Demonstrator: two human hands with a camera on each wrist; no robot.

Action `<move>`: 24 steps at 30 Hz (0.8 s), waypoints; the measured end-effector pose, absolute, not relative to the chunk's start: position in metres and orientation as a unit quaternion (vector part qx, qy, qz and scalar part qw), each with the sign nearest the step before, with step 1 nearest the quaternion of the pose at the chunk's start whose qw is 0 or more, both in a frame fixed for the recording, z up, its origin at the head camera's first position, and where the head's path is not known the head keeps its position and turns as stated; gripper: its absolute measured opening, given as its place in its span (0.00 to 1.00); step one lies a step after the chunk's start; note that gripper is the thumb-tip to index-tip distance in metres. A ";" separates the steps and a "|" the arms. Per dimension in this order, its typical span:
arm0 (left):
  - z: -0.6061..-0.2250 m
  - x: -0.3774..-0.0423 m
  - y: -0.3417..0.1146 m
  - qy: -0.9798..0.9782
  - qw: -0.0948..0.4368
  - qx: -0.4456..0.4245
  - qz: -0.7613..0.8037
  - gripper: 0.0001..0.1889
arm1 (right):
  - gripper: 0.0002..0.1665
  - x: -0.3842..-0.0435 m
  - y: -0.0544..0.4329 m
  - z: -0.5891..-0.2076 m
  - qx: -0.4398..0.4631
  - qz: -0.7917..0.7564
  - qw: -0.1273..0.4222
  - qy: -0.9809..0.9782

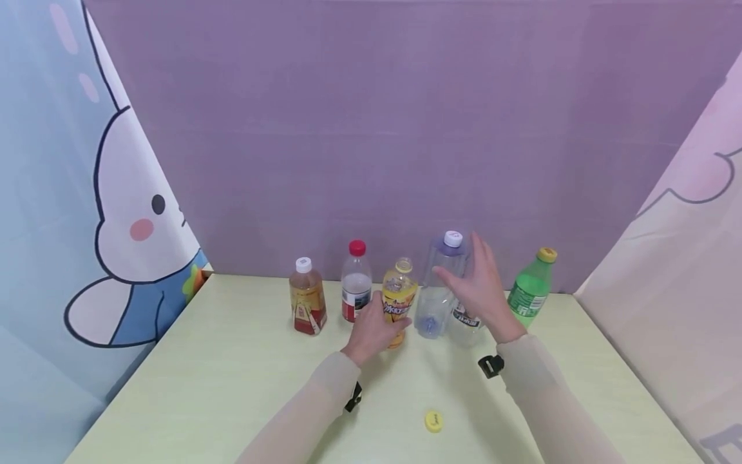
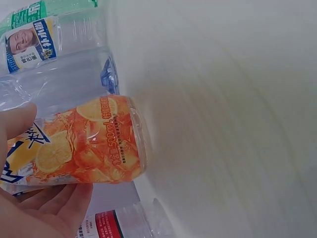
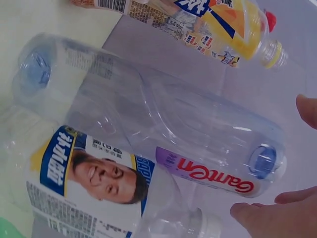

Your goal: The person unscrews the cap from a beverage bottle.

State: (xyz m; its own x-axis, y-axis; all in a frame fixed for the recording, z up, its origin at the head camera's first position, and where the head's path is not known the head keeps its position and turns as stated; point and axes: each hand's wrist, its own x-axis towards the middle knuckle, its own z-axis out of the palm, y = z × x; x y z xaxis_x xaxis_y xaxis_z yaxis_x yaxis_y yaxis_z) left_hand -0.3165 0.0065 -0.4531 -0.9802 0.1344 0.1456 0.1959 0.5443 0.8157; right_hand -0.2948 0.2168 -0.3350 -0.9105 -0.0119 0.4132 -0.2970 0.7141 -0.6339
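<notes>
My left hand (image 1: 373,330) grips an uncapped drink bottle (image 1: 400,293) with a yellow and orange label, thumb on one side and fingers round the other. In the left wrist view, lemon slices show on the lower label (image 2: 94,144). My right hand (image 1: 484,287) is spread, thumb and fingers apart, near the white cap (image 1: 453,239) of a tall clear bottle (image 1: 431,303). Nothing is held in it. The right wrist view shows the tall bottle's purple label (image 3: 203,173). A yellow cap (image 1: 433,421) lies on the table between my forearms.
Left of my hands stand a white-capped amber bottle (image 1: 308,299) and a red-capped clear bottle (image 1: 356,283). Another clear bottle (image 3: 99,183), its label bearing a face, is partly behind my right hand. A green bottle (image 1: 530,290) stands farther right. A purple backdrop (image 1: 371,142) rises behind the table (image 1: 203,386).
</notes>
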 end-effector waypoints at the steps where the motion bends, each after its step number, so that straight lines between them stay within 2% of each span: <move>1: -0.453 -0.317 0.006 -0.877 0.032 -0.096 -0.469 0.34 | 0.66 -0.297 0.217 -0.335 0.083 0.372 0.193 -0.904; 10: -0.458 -0.318 0.006 -0.875 0.028 -0.078 -0.477 0.35 | 0.67 -0.308 0.211 -0.333 0.067 0.402 0.178 -0.896; 19: -0.465 -0.323 0.013 -0.881 0.046 -0.072 -0.466 0.35 | 0.67 -0.312 0.205 -0.331 0.048 0.405 0.166 -0.898; 24: -0.463 -0.322 0.013 -0.891 0.053 -0.066 -0.447 0.35 | 0.58 -0.314 0.202 -0.333 0.043 0.409 0.168 -0.896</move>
State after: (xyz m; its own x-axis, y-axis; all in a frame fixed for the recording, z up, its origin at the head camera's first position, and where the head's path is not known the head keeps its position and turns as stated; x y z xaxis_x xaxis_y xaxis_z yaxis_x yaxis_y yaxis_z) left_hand -0.3221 0.0134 -0.4628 -0.9855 0.0704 0.1541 0.1657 0.5917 0.7889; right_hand -0.3142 0.2022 -0.3326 -0.9396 0.0613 0.3368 -0.2145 0.6615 -0.7186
